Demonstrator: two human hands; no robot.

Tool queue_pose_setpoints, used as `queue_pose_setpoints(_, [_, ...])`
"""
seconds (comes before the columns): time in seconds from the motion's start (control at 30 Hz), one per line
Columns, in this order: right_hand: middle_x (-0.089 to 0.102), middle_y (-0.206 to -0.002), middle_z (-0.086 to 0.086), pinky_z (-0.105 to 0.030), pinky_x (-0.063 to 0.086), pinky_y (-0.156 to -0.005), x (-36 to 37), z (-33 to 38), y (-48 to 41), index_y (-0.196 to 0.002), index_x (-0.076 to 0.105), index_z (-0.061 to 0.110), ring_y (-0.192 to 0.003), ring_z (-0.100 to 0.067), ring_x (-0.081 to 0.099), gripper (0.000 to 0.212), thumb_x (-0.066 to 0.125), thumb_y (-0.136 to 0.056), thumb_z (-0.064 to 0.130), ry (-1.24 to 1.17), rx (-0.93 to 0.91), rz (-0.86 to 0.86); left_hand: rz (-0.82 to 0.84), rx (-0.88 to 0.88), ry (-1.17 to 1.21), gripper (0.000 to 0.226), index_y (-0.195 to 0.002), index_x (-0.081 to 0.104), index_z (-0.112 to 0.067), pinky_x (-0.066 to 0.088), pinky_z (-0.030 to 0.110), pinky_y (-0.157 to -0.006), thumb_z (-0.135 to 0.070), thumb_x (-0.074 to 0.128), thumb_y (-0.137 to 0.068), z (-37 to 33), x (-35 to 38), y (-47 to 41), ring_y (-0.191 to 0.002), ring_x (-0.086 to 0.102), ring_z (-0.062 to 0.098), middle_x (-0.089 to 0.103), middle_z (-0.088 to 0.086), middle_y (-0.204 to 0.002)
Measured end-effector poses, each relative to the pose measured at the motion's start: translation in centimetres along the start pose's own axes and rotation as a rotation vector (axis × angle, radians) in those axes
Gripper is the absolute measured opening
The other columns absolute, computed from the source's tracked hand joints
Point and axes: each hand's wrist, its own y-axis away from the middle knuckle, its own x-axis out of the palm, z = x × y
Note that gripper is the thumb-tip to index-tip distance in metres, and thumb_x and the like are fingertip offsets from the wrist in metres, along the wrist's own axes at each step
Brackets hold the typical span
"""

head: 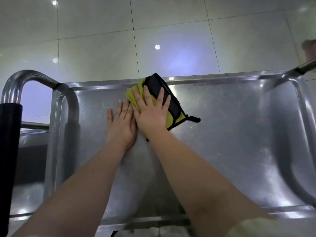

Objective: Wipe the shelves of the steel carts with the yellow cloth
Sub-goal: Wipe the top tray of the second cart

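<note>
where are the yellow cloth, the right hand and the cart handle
yellow cloth (139, 85), head view, yellow fold above the fingers
right hand (150, 114), head view, back of the hand
cart handle (15, 84), head view, bend of the steel tube

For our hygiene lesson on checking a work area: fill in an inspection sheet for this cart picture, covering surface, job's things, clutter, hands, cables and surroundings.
Surface: steel cart shelf, shiny, faint streaks, raised rim.
Job's things: yellow cloth, folded, black-trimmed, near the far rim.
Clutter: nothing seen.
Hands: right hand flat on the cloth; left hand flat on the shelf beside it.
Cables: nothing seen.
Surroundings: glossy tiled floor; tubular handle at the left with a black grip.
</note>
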Motion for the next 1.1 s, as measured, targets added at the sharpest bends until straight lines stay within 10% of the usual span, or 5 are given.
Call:
queue_pose_setpoints(0.13, [0.001, -0.163, 0.015, -0.059, -0.019, -0.111, -1.4, -5.5, -0.7, -0.149, -0.004, 0.052, -0.147, -0.039, -0.009, 0.055, 0.011, -0.097, 0.062, 0.03, -0.039, -0.037, -0.016, 0.007, -0.022, 0.06, -0.155, 0.008, -0.023, -0.017, 0.034, -0.115, -0.039, 0.011, -0.097, -0.2, -0.2, 0.0, -0.149, 0.001, 0.015, 0.004, -0.006, -0.162])
queue_pose_setpoints(0.5, [-0.003, -0.164, 0.009, -0.059, -0.007, -0.116, -5.8, -21.5, 0.3, -0.153, -0.004, 0.044, -0.147, -0.042, -0.006, 0.057, 0.016, -0.1, 0.054, -0.131, 0.763, -0.209, -0.02, 0.011, -0.015, 0.058, -0.155, 0.0, -0.024, -0.014, 0.04, -0.118, -0.036, 0.013, -0.099, 0.0, -0.2, 0.1, -0.149, -0.006, 0.015, -0.005, -0.007, -0.162])
queue_pose_setpoints(0.87, [0.0, -0.163, 0.01, -0.06, -0.01, -0.114, 0.6, 0.6, -0.3, -0.152, -0.001, 0.046, -0.146, -0.043, -0.007, 0.056, 0.013, -0.099, 0.057, 0.02, 0.002, -0.099, -0.067, -0.019, 0.199, 0.065, -0.153, 0.0, -0.007, -0.013, 0.037, -0.118, -0.032, 0.021, -0.096, 0.2, -0.3, 0.3, -0.15, 0.001, 0.02, 0.007, 0.009, -0.162])
queue_pose_setpoints(1.1, [-0.002, -0.163, 0.014, -0.056, -0.014, -0.115, 0.6, 0.0, -1.0, -0.15, -0.005, 0.049, -0.148, -0.038, -0.01, 0.054, 0.011, -0.099, 0.058, 0.04, -0.02, -0.102, -0.155, -0.037, 0.43, 0.07, -0.153, 0.004, -0.003, -0.008, 0.037, -0.119, -0.008, 0.042, -0.094, 2.9, -1.9, 1.1, -0.148, 0.001, 0.033, 0.009, 0.018, -0.16])
